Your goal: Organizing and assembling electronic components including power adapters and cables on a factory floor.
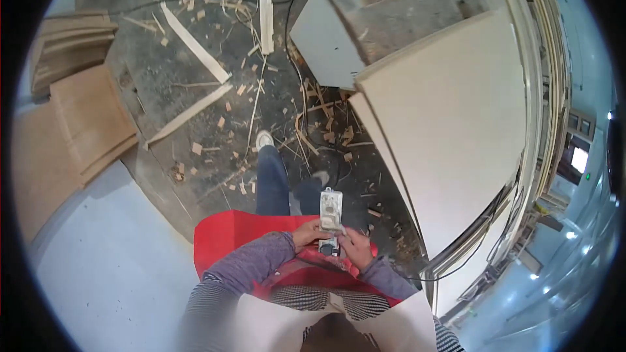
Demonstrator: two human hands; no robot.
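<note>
1. White power strip (330, 205), lower centre of the frame, gripped by the left hand (305, 235); the right hand (356, 248) touches it, its grip unclear to me.
2. Should that hold slacken, it might drop toward the scattered wood scraps (197, 148).

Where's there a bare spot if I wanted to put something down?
The pale board looks bare, right of the floor and below the dusty board. So does the white panel, between brown boards and red apron, bar a few specks. The floor ahead is crowded with wood strips, scraps and a cable.
</note>
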